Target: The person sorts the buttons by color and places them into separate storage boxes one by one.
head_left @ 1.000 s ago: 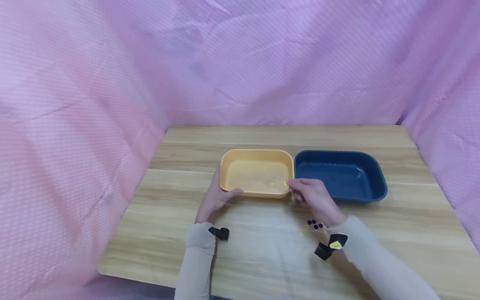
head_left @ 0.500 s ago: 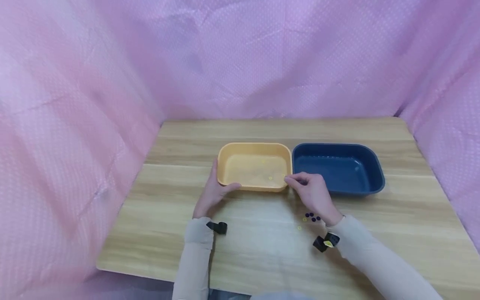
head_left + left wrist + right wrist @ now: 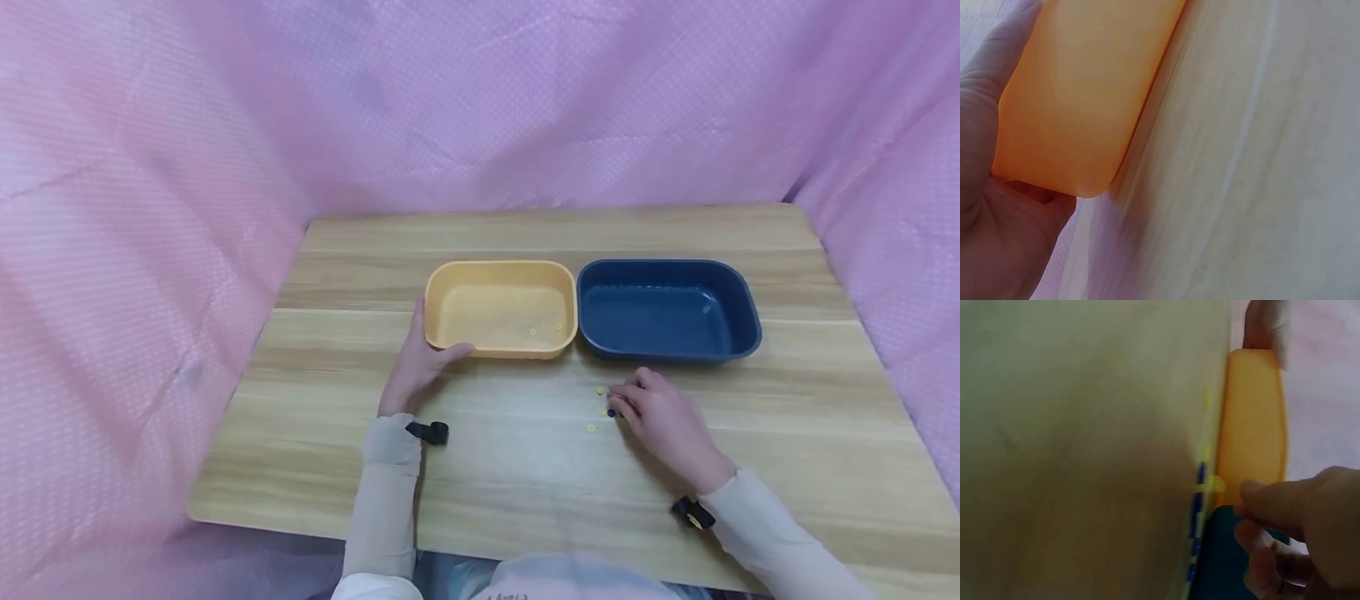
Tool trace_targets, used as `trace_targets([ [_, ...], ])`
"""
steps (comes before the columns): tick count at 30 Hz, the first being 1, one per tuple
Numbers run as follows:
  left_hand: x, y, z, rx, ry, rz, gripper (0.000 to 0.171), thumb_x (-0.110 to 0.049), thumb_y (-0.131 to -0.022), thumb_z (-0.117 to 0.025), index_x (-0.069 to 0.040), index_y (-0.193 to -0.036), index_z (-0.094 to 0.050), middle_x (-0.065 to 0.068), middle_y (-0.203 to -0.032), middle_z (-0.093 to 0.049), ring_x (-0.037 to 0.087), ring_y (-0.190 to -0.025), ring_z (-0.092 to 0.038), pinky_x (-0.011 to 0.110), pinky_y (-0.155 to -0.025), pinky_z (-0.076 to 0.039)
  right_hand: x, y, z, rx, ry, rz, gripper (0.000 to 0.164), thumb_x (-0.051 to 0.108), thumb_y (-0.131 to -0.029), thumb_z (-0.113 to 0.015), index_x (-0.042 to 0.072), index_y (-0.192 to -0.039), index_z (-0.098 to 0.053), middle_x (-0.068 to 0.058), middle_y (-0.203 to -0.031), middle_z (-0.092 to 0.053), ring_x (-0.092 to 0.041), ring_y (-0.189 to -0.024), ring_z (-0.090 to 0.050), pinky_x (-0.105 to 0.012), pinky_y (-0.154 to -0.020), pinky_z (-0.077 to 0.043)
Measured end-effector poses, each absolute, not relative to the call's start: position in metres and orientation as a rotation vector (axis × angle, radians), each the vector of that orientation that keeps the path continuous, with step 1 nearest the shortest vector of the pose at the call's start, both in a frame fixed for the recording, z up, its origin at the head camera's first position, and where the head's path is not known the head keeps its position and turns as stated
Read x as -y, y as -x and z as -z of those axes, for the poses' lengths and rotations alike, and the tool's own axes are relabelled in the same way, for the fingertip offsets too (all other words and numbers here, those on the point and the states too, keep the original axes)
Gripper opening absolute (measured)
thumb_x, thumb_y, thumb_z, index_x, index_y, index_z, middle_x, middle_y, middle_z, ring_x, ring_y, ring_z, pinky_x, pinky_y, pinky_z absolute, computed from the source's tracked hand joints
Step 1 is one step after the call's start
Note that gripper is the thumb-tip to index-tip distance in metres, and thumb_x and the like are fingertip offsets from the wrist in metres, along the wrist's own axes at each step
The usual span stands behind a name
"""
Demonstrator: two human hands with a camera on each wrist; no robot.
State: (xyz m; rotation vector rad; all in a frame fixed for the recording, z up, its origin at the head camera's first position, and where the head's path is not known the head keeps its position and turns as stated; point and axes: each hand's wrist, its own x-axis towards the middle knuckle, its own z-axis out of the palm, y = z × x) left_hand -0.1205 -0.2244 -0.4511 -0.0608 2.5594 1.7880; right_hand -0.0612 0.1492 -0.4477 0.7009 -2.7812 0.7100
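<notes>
A shallow yellow-orange plastic bin stands mid-table, with several small yellow rings on its floor. My left hand grips its near-left corner, thumb on the front rim and fingers on the left side; in the left wrist view the hand holds the bin's wall. My right hand is over the table before the blue bin, fingers curled. At its fingertips is a small yellow ring, seemingly pinched just above the tabletop. Beside the fingers lie yellow rings and a dark blue piece; the hand hides others.
Both bins stand side by side on a light wood table, their ends almost touching. Pink padded sheeting hangs behind the table and at both sides. The person's body is at the front edge.
My right hand let go of a yellow ring in the yellow bin, then moved down and right to the small pieces, where another yellow ring shows at its fingertips. The left hand keeps its grip.
</notes>
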Motion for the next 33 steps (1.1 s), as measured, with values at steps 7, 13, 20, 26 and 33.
trace_targets([
  [7, 0.227, 0.111, 0.452, -2.603, 0.097, -1.717, 0.133, -0.048, -0.065, -0.088, -0.019, -0.157, 0.004, 0.003, -0.162, -0.01, 0.021, -0.143, -0.021, 0.041, -0.117, -0.015, -0.137, 0.071, 0.453, 2.826, -0.906, -0.432, 0.008, 0.011, -0.085, -0.072, 0.015, -0.092, -0.076, 0.001, -0.085, -0.048, -0.02, -0.076, -0.045, -0.025, -0.041, -0.035],
  [13, 0.219, 0.11, 0.459, -2.577, 0.046, -1.73, 0.13, -0.045, -0.067, -0.087, -0.019, -0.157, 0.004, 0.001, -0.161, -0.014, 0.02, -0.142, -0.025, 0.041, -0.117, -0.017, -0.127, 0.074, 0.452, 2.819, -0.948, -0.317, 0.006, 0.008, -0.082, -0.074, 0.012, -0.086, -0.072, -0.001, -0.082, -0.051, -0.021, -0.069, -0.051, -0.031, -0.039, -0.039],
  [20, 0.212, 0.11, 0.461, -2.575, 0.02, -1.753, 0.13, -0.044, -0.067, -0.088, -0.018, -0.157, 0.003, 0.002, -0.161, -0.016, 0.02, -0.141, -0.027, 0.042, -0.116, -0.018, -0.118, 0.076, 0.455, 2.833, -1.057, -0.087, 0.012, -0.004, -0.075, -0.068, 0.003, -0.086, -0.069, -0.011, -0.09, -0.058, -0.024, -0.064, -0.054, -0.035, -0.039, -0.043],
  [26, 0.211, 0.108, 0.465, -2.556, 0.037, -1.744, 0.132, -0.043, -0.066, -0.088, -0.017, -0.157, 0.004, 0.004, -0.161, -0.015, 0.022, -0.141, -0.026, 0.042, -0.117, -0.017, -0.113, 0.074, 0.44, 3.015, -0.954, -0.417, 0.005, 0.004, -0.086, -0.065, 0.006, -0.09, -0.068, -0.004, -0.084, -0.058, -0.017, -0.064, -0.055, -0.03, -0.045, -0.045],
  [33, 0.215, 0.11, 0.465, -2.558, 0.094, -1.736, 0.134, -0.049, -0.065, -0.088, -0.019, -0.157, 0.005, 0.004, -0.162, -0.011, 0.021, -0.142, -0.023, 0.041, -0.117, -0.016, -0.093, 0.101, 0.389, 3.004, -0.218, -2.042, 0.035, 0.038, -0.096, -0.061, 0.007, -0.109, -0.07, -0.006, -0.071, -0.056, -0.021, -0.062, -0.048, -0.028, -0.052, -0.039],
])
